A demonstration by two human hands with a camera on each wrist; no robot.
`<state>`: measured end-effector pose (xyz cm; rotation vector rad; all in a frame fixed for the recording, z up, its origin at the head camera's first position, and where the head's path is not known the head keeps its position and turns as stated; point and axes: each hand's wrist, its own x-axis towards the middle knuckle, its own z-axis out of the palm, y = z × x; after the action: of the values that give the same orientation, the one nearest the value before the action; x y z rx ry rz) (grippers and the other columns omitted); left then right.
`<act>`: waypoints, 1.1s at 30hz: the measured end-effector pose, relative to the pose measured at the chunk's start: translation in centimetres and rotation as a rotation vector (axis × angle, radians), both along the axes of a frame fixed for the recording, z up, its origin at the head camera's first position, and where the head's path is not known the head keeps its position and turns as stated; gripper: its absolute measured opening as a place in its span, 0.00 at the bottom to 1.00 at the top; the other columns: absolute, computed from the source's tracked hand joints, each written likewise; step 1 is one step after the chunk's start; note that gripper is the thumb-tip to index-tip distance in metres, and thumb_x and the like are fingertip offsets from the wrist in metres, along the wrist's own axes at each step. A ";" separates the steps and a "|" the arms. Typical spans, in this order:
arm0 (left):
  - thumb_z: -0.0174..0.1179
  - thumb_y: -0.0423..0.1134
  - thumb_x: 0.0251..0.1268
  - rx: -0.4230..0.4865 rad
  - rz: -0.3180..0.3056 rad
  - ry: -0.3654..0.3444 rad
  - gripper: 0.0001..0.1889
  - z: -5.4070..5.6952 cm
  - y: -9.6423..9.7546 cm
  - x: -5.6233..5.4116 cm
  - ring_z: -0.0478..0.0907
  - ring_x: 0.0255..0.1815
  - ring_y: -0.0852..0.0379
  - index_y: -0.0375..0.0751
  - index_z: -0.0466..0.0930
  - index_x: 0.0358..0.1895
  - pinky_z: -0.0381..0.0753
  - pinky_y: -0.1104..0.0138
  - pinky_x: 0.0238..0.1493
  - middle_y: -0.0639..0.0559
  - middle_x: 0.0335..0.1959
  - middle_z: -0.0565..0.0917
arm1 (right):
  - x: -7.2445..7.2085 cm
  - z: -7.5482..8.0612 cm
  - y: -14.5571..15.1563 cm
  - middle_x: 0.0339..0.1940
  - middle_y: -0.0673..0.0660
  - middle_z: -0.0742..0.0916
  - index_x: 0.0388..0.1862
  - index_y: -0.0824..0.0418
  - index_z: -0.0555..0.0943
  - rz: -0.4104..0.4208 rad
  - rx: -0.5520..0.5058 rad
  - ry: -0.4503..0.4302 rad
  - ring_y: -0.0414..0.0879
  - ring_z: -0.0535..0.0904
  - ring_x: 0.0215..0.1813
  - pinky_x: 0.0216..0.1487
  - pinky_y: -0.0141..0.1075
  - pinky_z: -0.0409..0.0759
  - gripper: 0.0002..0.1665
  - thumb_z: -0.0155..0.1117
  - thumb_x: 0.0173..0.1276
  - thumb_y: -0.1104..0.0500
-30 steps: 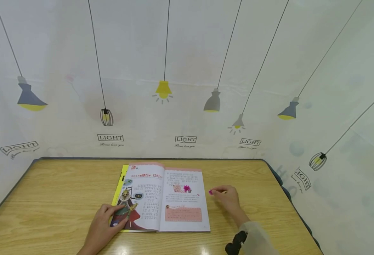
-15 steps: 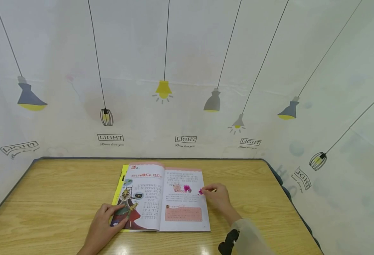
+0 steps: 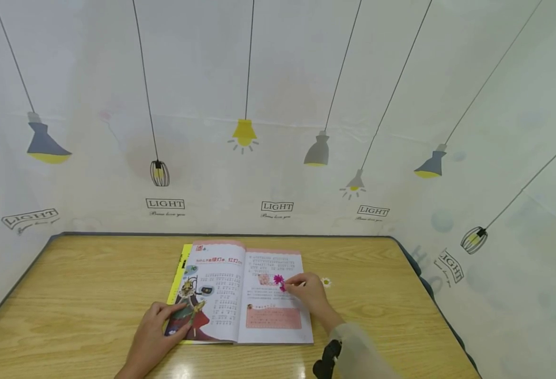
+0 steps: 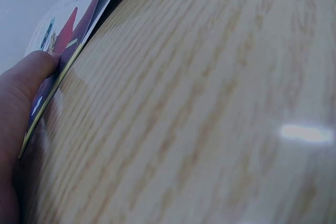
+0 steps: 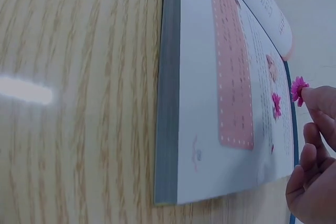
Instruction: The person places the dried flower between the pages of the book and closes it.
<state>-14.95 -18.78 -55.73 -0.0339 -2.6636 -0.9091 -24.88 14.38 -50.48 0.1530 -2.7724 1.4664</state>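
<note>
An open book with printed pages lies on the wooden table. My left hand rests on the lower left corner of its left page, fingers spread over the picture of a crowned figure; the thumb shows on that page in the left wrist view. Between thumb and forefinger my right hand pinches a small magenta flower, held over the right page. A second magenta flower lies on that page, close to the held one. Right of the right hand, a white flower with a yellow centre lies on the table.
The wooden table has a dark edge and meets a pale wall printed with hanging lamps. A yellow cover edge sticks out under the book's left side. A dark bow hangs at the right sleeve.
My right hand has moved left from beside the book to above its right page, carrying the magenta flower. The white flower on the table has come into sight. The left hand stays in place.
</note>
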 end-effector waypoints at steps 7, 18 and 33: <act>0.72 0.46 0.43 -0.001 -0.002 0.021 0.22 -0.2 0.0 0.1 0.64 0.33 0.57 0.45 0.82 0.45 0.66 0.61 0.34 0.53 0.34 0.69 | 0.1 -0.2 -1.6 0.27 0.52 0.79 0.26 0.63 0.85 0.010 0.048 -0.044 0.44 0.69 0.31 0.30 0.35 0.69 0.05 0.71 0.51 0.62; 0.73 0.45 0.42 -0.005 0.002 0.031 0.22 -0.3 0.0 0.0 0.64 0.32 0.58 0.45 0.83 0.45 0.66 0.62 0.34 0.53 0.34 0.69 | 0.2 -0.8 -2.9 0.30 0.53 0.78 0.26 0.63 0.85 0.026 0.068 -0.089 0.44 0.70 0.32 0.33 0.35 0.69 0.06 0.71 0.52 0.60; 0.71 0.45 0.44 0.004 0.002 -0.037 0.23 0.0 -0.1 0.0 0.64 0.33 0.56 0.44 0.82 0.47 0.65 0.61 0.35 0.52 0.35 0.68 | 0.0 -0.8 -3.8 0.22 0.51 0.80 0.24 0.64 0.84 0.018 0.058 -0.131 0.42 0.71 0.27 0.30 0.34 0.71 0.05 0.71 0.52 0.62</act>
<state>-14.96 -18.86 -55.73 -0.0131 -2.6948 -0.9237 -24.83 10.59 -51.29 0.0858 -2.9254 1.4520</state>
